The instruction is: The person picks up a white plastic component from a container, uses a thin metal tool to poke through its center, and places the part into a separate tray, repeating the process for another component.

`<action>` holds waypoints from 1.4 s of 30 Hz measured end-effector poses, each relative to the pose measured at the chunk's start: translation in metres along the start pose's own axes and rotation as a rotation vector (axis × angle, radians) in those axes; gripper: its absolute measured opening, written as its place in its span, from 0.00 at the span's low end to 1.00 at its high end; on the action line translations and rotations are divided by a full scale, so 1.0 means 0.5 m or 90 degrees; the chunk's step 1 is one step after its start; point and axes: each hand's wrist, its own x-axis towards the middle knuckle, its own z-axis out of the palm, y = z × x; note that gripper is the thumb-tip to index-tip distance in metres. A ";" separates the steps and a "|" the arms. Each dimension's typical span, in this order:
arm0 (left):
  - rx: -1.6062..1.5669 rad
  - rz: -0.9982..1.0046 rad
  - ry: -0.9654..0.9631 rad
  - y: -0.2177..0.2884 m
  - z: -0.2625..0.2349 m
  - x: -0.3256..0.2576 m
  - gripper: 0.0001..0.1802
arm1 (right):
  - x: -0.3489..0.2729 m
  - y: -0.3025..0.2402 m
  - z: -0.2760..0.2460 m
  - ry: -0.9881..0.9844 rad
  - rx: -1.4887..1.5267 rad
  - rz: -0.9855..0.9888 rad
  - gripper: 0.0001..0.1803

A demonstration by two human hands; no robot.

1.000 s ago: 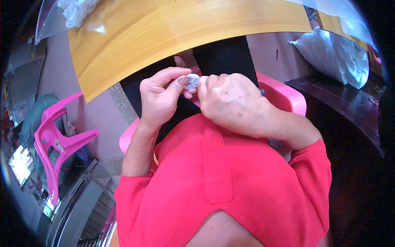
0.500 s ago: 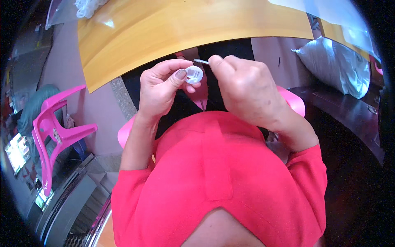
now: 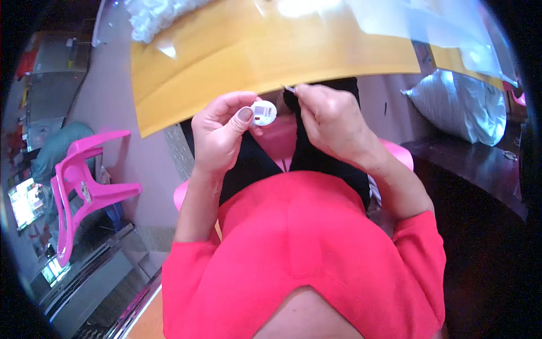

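Note:
Between thumb and fingers, my left hand (image 3: 223,127) grips a small round white plastic piece (image 3: 264,113) with raised ribs and a dark slot in its face. To its right, my right hand (image 3: 333,116) is closed around a thin tool, of which only a short metal tip (image 3: 289,89) shows. That tip points up and left, apart from the white piece. The tool's handle is hidden in my fist. Both hands are held over my lap, just short of the table's near edge.
A yellow wooden table (image 3: 237,53) lies ahead, with a heap of white pieces (image 3: 161,14) at its far left and clear plastic sheeting (image 3: 395,22) at the right. A pink plastic chair (image 3: 84,186) stands at left. A stuffed white sack (image 3: 460,104) sits at right.
The view has shifted, so the table shows more. My left hand has turned the white piece's ribbed face more toward me. The metal tip in my right hand has moved slightly farther from the table's viewer side.

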 end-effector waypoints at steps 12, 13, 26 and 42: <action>0.574 0.390 0.296 0.434 -0.079 0.395 0.22 | -0.001 -0.025 -0.018 -0.039 -0.053 -0.002 0.03; 0.584 0.416 0.292 0.415 -0.045 0.394 0.18 | -0.003 -0.020 -0.018 -0.037 -0.058 0.002 0.03; -0.566 -0.053 -0.596 0.283 0.448 -0.037 0.10 | 0.006 -0.002 -0.017 -0.065 -0.074 0.025 0.02; -0.086 0.187 -0.781 0.207 0.319 0.122 0.04 | 0.012 0.016 -0.026 -0.050 -0.038 0.123 0.05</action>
